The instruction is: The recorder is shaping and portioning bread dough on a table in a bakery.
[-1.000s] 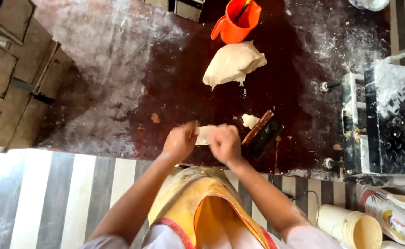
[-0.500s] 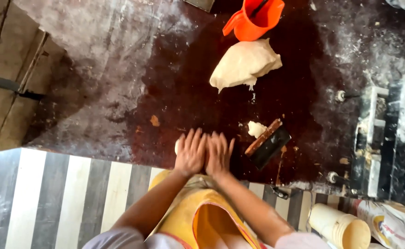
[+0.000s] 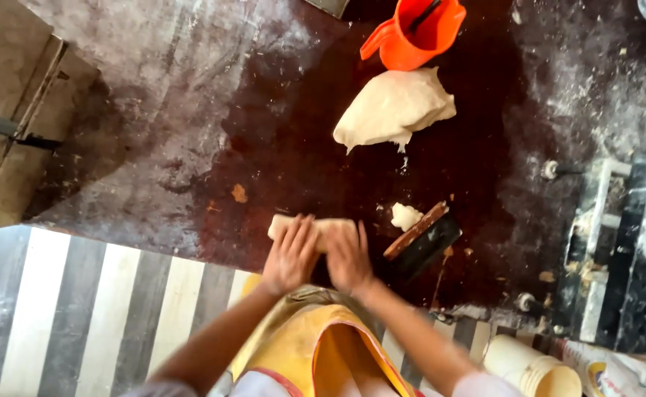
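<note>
A dark, flour-dusted worktable (image 3: 191, 110) is filling most of the frame, its centre showing bare reddish brown while white flour is lying thick across the upper left and upper right. A black-and-white striped floor (image 3: 80, 316) is running along the lower left edge, and wooden panels (image 3: 7, 110) are sitting at the far left.

At lower centre, a person in a yellow apron (image 3: 316, 353) is pressing both hands flat on a small elongated piece of dough (image 3: 312, 228) lying at the table's near edge. The left hand (image 3: 290, 257) and the right hand (image 3: 349, 257) are resting side by side with fingers spread open, palms down on the dough, neither clenched around it.

Just to the right, a wooden-handled scraper with a dark blade (image 3: 422, 239) is lying at an angle, with a small scrap of dough (image 3: 405, 216) beside it. A large mound of dough (image 3: 396, 106) is sitting in the upper centre, touching an orange plastic jug (image 3: 415, 33) above it. A metal machine (image 3: 624, 257) is standing at the right edge; cream-coloured buckets (image 3: 532, 367) and a sack (image 3: 617, 371) are occupying the lower right corner.
</note>
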